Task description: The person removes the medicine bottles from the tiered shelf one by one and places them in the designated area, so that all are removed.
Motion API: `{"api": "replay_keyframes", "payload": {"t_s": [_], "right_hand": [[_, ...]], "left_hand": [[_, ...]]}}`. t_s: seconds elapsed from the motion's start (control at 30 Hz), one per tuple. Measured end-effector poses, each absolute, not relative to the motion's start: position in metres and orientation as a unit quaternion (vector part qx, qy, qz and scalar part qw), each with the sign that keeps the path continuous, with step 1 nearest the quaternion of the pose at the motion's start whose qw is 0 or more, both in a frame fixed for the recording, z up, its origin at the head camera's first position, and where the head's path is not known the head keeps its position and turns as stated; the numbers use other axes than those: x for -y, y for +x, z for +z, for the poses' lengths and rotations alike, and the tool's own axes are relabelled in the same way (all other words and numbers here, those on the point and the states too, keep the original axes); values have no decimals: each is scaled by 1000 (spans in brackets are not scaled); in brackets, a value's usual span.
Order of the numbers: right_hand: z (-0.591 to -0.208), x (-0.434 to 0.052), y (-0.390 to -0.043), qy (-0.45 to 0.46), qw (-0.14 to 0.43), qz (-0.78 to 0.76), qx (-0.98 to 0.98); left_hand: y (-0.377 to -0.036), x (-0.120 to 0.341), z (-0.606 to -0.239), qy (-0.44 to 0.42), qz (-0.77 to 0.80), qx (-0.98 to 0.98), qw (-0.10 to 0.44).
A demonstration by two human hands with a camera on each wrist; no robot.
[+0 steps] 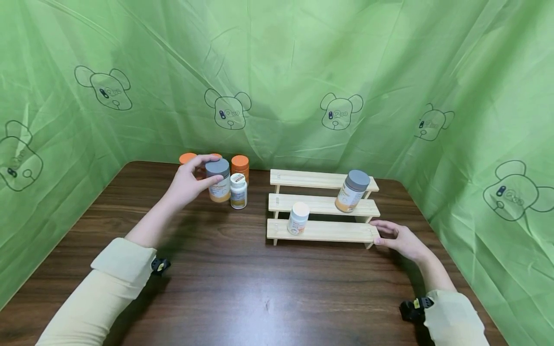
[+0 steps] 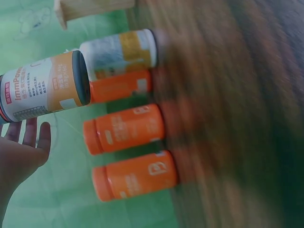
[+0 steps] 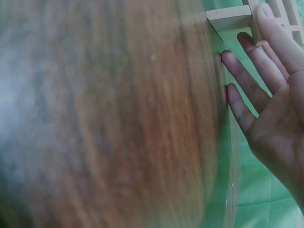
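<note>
Two bottles on the rack (image 1: 323, 205), five left at the tabletop's far-left edge.
Left hand (image 1: 187, 185) fingers clamp a grey-lidded bottle (image 1: 218, 180) there; right hand (image 1: 400, 239), fingers straight, touches the rack's bottom-right corner.

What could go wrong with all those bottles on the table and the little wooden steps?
The left hand grips the grey-lidded bottle right beside a small white-capped bottle and the orange bottles; lifting it carelessly might knock them over. The grey-lidded bottle on the rack looks tilted and may roll off. The right hand touches the rack's corner; a nudge could shake it.
</note>
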State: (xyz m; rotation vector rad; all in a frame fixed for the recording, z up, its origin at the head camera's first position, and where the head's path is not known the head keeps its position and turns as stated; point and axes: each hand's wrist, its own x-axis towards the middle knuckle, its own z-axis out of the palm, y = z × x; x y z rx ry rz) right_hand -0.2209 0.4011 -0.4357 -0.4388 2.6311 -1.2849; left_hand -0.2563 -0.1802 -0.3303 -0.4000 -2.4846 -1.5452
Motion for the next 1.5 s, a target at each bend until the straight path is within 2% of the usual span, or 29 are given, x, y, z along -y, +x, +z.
{"api": "replay_keyframes", "payload": {"t_s": [0.43, 1.0, 1.5], "right_hand": [[-436, -401, -221, -140, 88, -432, -887], [-436, -401, -221, -147, 86, -429, -887], [-438, -402, -222, -147, 81, -425, -890]], "left_hand": [[-279, 209, -378, -95, -512, 850, 77], [-292, 211, -403, -103, -512, 852, 49], [-295, 211, -407, -101, -489, 865, 53]]}}
